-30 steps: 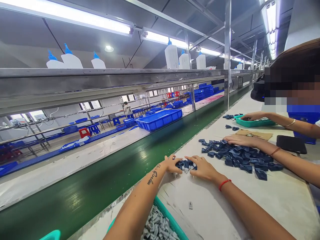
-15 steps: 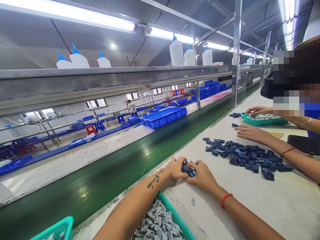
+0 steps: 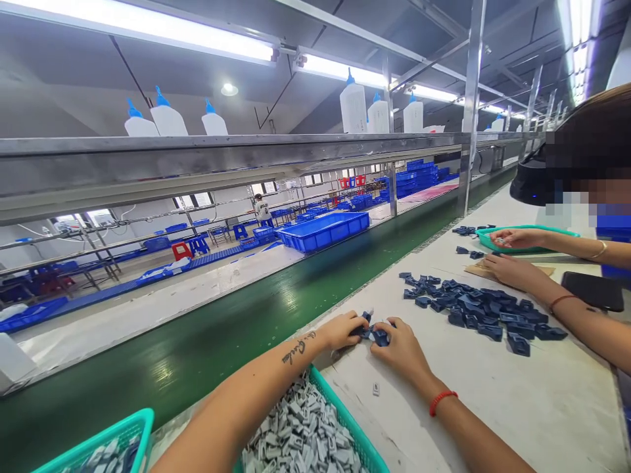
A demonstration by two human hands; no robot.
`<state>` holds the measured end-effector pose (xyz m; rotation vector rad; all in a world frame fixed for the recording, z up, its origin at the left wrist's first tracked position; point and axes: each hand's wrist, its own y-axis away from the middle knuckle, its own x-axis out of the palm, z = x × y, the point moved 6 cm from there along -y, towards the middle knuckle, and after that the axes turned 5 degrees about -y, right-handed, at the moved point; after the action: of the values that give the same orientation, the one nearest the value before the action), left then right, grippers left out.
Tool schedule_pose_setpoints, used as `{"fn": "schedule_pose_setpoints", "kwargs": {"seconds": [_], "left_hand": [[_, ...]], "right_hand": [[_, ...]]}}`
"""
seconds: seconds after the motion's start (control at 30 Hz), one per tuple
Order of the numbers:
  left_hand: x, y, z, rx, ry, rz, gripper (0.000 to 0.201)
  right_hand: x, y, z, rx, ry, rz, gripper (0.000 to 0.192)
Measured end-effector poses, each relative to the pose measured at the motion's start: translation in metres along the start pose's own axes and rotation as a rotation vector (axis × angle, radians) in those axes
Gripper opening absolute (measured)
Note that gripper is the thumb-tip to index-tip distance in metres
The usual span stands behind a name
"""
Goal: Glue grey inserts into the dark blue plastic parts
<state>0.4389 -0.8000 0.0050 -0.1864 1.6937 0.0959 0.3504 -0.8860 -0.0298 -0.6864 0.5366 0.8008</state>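
At the belt-side edge of the table, my left hand [image 3: 348, 330] has its fingers curled around dark blue plastic pieces [image 3: 366, 318]. Close beside it, my right hand [image 3: 403, 349] bends its thumb and fingers over another dark blue plastic piece [image 3: 380, 337]. The fingers partly cover these pieces, so I cannot tell whether they are joined. Under my left forearm stands a green basket [image 3: 351, 428] full of small light grey plastic parts [image 3: 308, 430]. One loose grey part [image 3: 376, 389] lies on the table below my hands.
A pile of dark blue pieces [image 3: 486, 305] lies to the right. Beyond it, a co-worker's hands [image 3: 513, 269] work near another green basket [image 3: 566, 232]. A green conveyor belt [image 3: 236, 328] runs along the table. Another green basket [image 3: 142, 427] stands at lower left; a phone [image 3: 591, 291] lies at right.
My hands have moved slightly apart, and more of the dark pieces shows between them. The co-worker's near hand has drawn back, uncovering another dark piece; the far hand has lifted from the basket holding something small.
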Motion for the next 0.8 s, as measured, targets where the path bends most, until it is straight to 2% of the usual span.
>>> {"fn": "schedule_pose_setpoints", "kwargs": {"seconds": [0.17,0.3,0.43,0.5,0.63,0.7,0.8], "left_hand": [[-0.008,-0.001,0.002,-0.083,0.163,-0.105,0.030],[-0.021,0.005,-0.001,-0.170,0.329,-0.185,0.030],[-0.037,0.014,0.000,-0.327,0.533,-0.284,0.030],[-0.049,0.027,0.006,-0.437,0.648,-0.367,0.032],[-0.084,0.083,0.015,-0.609,0.868,-0.512,0.033],[-0.104,0.126,0.013,-0.652,0.947,-0.563,0.032],[-0.135,0.205,0.009,-0.727,1.003,-0.664,0.032]], "right_hand": [[-0.001,-0.005,-0.008,-0.007,-0.215,-0.059,0.029],[-0.004,-0.011,-0.014,0.052,-0.364,-0.068,0.031],[-0.011,-0.011,-0.026,0.151,-0.437,-0.022,0.033],[-0.017,-0.010,-0.030,0.178,-0.416,-0.007,0.033],[-0.026,-0.018,-0.021,0.111,-0.262,0.065,0.028],[-0.027,-0.026,-0.011,0.049,-0.169,0.142,0.025],[-0.028,-0.037,0.004,0.005,-0.055,0.205,0.024]]}}
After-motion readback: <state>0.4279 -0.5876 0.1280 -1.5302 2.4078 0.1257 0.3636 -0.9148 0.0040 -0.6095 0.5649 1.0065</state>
